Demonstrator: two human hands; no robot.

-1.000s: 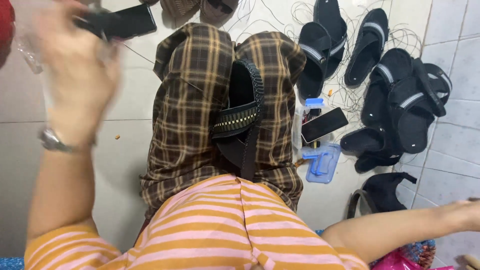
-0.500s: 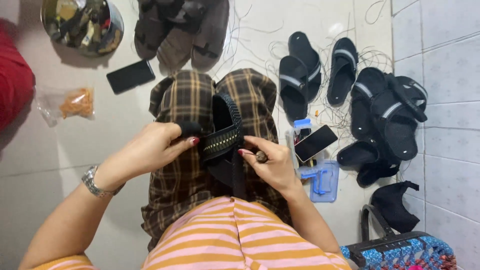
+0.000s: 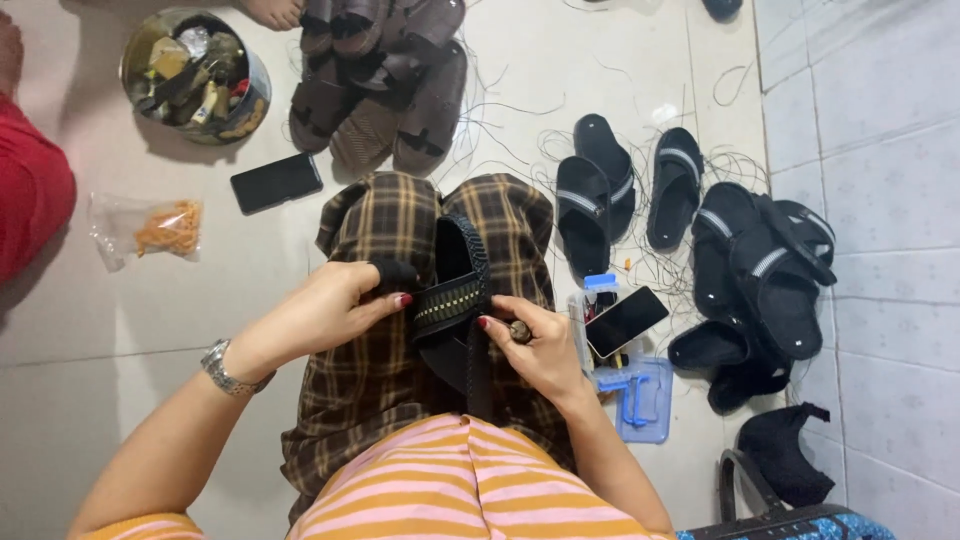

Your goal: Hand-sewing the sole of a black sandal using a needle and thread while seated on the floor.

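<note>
A black sandal [image 3: 458, 300] with a gold-patterned strap lies on my lap, over brown plaid trousers [image 3: 390, 380]. My left hand [image 3: 325, 310] grips the strap's left side; the thumb wears a black cover. My right hand [image 3: 535, 345] pinches the strap's right side and wears a round ring. A metal watch [image 3: 225, 368] sits on my left wrist.
Several black sandals [image 3: 690, 230] lie on the tiled floor at right among loose threads. Brown sandals [image 3: 385, 80] and a round tin of tools [image 3: 195, 75] sit at the top. A dark phone [image 3: 276, 182], a plastic bag [image 3: 150, 230], a second phone [image 3: 626, 321] on a clear box.
My left hand came down from high at the left onto the sandal strap, and my right hand came in from the right edge. Both now hold the strap. The view shifted.
</note>
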